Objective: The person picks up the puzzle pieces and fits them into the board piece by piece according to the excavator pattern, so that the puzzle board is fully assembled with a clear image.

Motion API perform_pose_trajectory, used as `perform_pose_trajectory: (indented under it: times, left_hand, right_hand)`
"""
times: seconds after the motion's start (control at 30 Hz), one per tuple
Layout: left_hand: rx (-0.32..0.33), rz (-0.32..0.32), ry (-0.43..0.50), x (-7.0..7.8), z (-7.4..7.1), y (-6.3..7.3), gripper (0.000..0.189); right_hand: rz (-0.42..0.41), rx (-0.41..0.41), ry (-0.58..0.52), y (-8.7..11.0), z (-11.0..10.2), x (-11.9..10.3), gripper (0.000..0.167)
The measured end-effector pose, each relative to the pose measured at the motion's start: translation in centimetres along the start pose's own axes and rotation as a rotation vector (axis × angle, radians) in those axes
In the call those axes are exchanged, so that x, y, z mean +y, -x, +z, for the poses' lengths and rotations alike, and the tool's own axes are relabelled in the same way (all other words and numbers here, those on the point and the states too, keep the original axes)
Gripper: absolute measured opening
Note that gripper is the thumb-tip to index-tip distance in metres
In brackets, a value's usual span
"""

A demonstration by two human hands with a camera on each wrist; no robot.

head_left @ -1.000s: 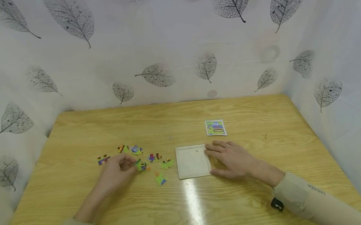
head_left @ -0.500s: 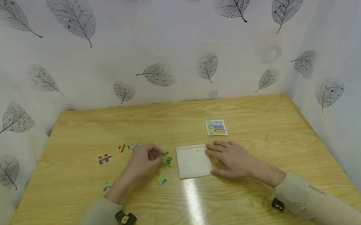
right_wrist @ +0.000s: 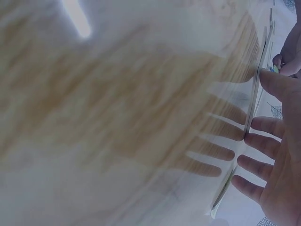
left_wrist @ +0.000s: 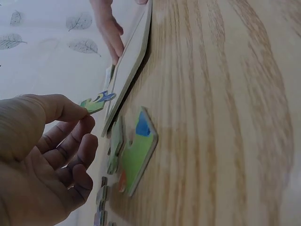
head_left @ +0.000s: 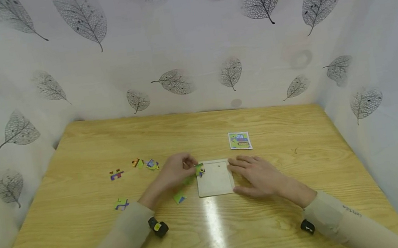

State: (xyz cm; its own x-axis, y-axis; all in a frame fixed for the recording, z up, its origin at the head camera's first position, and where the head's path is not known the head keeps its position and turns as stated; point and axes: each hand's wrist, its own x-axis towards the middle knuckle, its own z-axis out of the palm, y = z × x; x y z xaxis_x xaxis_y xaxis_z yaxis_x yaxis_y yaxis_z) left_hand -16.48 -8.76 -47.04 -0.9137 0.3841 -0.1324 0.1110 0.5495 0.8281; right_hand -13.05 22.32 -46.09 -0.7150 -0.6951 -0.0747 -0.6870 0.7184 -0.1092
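My left hand (head_left: 176, 171) pinches a green jigsaw puzzle piece (head_left: 200, 169) between thumb and forefinger, over the left upper corner of a pale square puzzle tray (head_left: 215, 183). In the left wrist view the puzzle piece (left_wrist: 98, 102) shows blue and yellow markings, and the other fingers curl loosely below it. My right hand (head_left: 258, 175) lies with spread, fairly straight fingers at the tray's right edge. A green piece with a blue corner (head_left: 180, 197) lies just left of the tray, and another green piece (head_left: 189, 180) is partly hidden by the left hand.
Farther left on the wooden table (head_left: 275, 224) lie a purple and red piece (head_left: 116, 174), a green and blue piece (head_left: 121, 204) and more pieces (head_left: 152, 164). A square picture card (head_left: 239, 140) of a vehicle lies behind the tray. Leaf-printed curtain (head_left: 186, 36) surrounds the table.
My left hand has carried the puzzle piece rightward from the loose pieces to the tray's left upper corner. The right hand has stayed at the tray's right edge.
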Motion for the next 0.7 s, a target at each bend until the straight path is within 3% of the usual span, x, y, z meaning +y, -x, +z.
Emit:
perform_pose_trajectory:
  times: [0.4, 0.7]
  left_hand:
    - [0.007, 0.007, -0.113, 0.2, 0.9, -1.4, 0.014]
    - [-0.016, 0.074, -0.193, 0.0, 0.6, -1.0, 0.025]
  right_hand:
    - [0.004, -0.006, 0.0, 0.0, 0.0, 0.0, 0.071]
    - [0.005, -0.01, -0.007, 0.0, 0.2, 0.1, 0.071]
